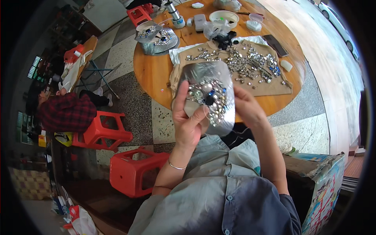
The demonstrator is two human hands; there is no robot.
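My left hand (188,127) grips a silver foil-covered panel (201,70), its thumb across the front and a finger along the left side. Clustered on the panel are clear rhinestones (217,113), pearl-like beads, blue stones and a black piece (209,100). The panel is held up in front of my chest, over the near edge of the table. At the panel's right edge is my right hand (250,109), with its fingers hidden behind the foil. A thin pale thread (239,136) shows below the panel near my shirt.
Loose rhinestones (246,64) cover a brown cloth (274,89) on the round wooden table (152,80). Similar decorated silver pieces (156,41), a bottle (174,16), a white bowl (234,16) and a phone (275,45) lie beyond. Red stools (133,172) and a seated person (66,111) are at left.
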